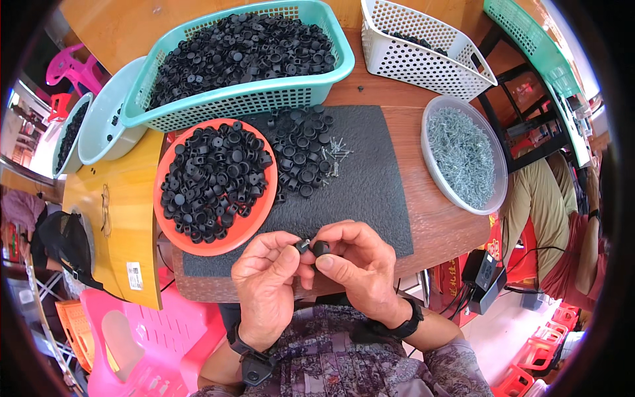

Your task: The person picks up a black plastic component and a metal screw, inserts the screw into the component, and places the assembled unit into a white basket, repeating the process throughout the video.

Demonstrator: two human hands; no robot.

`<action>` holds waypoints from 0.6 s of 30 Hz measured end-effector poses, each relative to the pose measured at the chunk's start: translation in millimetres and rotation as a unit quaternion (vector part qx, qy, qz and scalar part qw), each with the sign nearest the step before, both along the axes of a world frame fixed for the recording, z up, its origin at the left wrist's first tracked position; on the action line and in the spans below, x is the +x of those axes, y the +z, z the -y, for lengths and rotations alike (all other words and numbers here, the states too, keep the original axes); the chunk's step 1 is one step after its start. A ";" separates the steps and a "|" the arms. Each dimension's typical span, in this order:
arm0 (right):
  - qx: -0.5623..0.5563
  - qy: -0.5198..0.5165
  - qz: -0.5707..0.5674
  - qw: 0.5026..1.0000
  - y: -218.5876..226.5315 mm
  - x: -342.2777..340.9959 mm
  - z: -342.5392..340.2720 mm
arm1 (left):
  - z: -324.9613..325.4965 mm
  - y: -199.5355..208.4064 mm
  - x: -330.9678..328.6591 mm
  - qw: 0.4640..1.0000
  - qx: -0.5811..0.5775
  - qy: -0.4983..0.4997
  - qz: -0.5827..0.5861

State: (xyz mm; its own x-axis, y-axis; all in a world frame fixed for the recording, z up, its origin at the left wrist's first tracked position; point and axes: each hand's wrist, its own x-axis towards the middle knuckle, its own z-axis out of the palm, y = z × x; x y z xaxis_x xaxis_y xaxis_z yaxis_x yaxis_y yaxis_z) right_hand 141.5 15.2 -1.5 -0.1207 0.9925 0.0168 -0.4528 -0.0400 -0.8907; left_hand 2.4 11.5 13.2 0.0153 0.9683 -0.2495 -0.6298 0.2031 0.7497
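Close together over the near edge of a dark grey mat [370,192], both hands are pinched. Between the fingertips of my left hand [264,288] is a small black plastic part with a silver screw [305,243] at it; how deep the screw sits I cannot tell. My right hand [362,266] grips a round black plastic cap [321,248], right beside that part. Loose black caps [304,155] lie on the mat beyond, with several silver screws [338,152] next to them. To the left, an orange-red bowl [259,228] is heaped with similar black parts.
A turquoise basket [231,101] full of black parts stands at the back, beside a white basket [423,69]. On the right, a clear round tub [433,175] holds many screws. A pale blue basin [99,145] sits far left. Pink chair [159,331] at lower left; another person's legs [539,212] at right.
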 end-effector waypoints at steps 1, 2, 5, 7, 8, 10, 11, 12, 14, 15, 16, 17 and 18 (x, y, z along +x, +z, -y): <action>0.054 -0.029 0.059 0.996 -1.8 0.2 0.1 | 0.4 0.6 0.6 1.000 -0.007 0.010 -0.004; 0.055 -0.029 0.058 0.996 -0.2 -0.4 0.4 | 0.7 1.1 1.2 1.000 -0.006 0.011 -0.005; 0.045 -0.060 0.087 0.993 4.3 1.1 0.1 | 0.8 1.1 1.4 1.000 -0.007 0.016 -0.001; 0.140 -0.045 0.328 0.933 4.0 11.6 -6.2 | -0.1 -1.7 -1.1 1.000 0.002 0.001 -0.004; 0.138 -0.046 0.328 0.933 3.2 14.8 -9.8 | 0.2 -1.4 -2.2 1.000 0.000 -0.001 -0.004; 0.278 -0.103 0.479 0.826 -0.9 20.7 -17.6 | 0.3 -0.9 -6.6 1.000 -0.002 -0.008 -0.015; 0.307 -0.112 0.505 0.799 -2.2 23.6 -19.4 | -0.2 -0.8 -8.5 1.000 -0.002 -0.015 -0.010; 0.305 -0.112 0.509 0.797 -0.7 26.7 -20.1 | -0.6 -0.5 -9.9 1.000 -0.003 -0.018 -0.007; 0.321 -0.108 0.550 0.763 2.6 33.0 -20.3 | -1.3 0.2 -11.6 1.000 -0.011 -0.026 0.011; 0.319 -0.107 0.553 0.762 3.6 36.4 -20.2 | -1.4 0.1 -11.7 1.000 -0.006 -0.024 0.006; 0.316 -0.100 0.561 0.759 4.6 39.9 -19.9 | -0.8 -0.6 -12.5 1.000 -0.007 -0.026 0.008; 0.312 -0.093 0.569 0.755 5.6 43.1 -19.4 | -0.5 -1.5 -13.3 1.000 -0.005 -0.027 0.006; 0.311 -0.093 0.571 0.754 6.6 45.3 -18.6 | -0.3 -2.1 -13.7 1.000 -0.004 -0.028 0.002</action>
